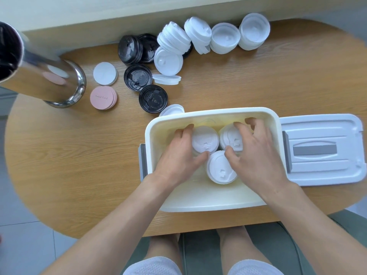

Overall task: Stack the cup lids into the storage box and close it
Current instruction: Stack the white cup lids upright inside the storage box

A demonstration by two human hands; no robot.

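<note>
Oval wooden table (258, 92), cream storage box (210, 114) open on it, left hand (178, 153) curled around one white lid stack (204, 139) inside, right hand (252, 153) gripping the neighbouring stack (230, 135), third stack (220, 169) between both wrists, box lid (321, 149) just right of the right hand, loose lids (174, 44) beyond the fingertips.

The steel canister (29, 62) is blurred and cut off at left.

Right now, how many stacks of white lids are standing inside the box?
3. One at the back left under the left hand, one at the back right under the right hand, one in front. Hands may hide more.
</note>
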